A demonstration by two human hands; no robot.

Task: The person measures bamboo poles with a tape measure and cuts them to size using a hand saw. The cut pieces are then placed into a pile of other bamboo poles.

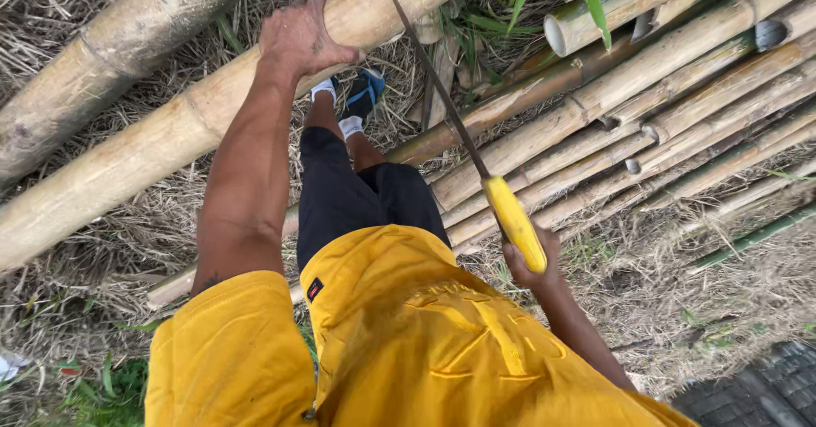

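Observation:
My left hand [297,40] presses down on a thick pale bamboo pole [127,159] that runs diagonally across the upper left. My right hand [531,261] grips the yellow handle [514,221] of a hand saw. The saw's thin dark blade [433,74] reaches up to the same thick pole, meeting it just right of my left hand. I wear a yellow shirt and black shorts. My feet in white socks and blue sandals [361,96] stand below the pole.
A second thick bamboo pole [110,45] lies above the first. A pile of several thinner bamboo poles [663,113] fills the right side, some with cut hollow ends. Dry straw covers the ground, and green grass grows at the lower left.

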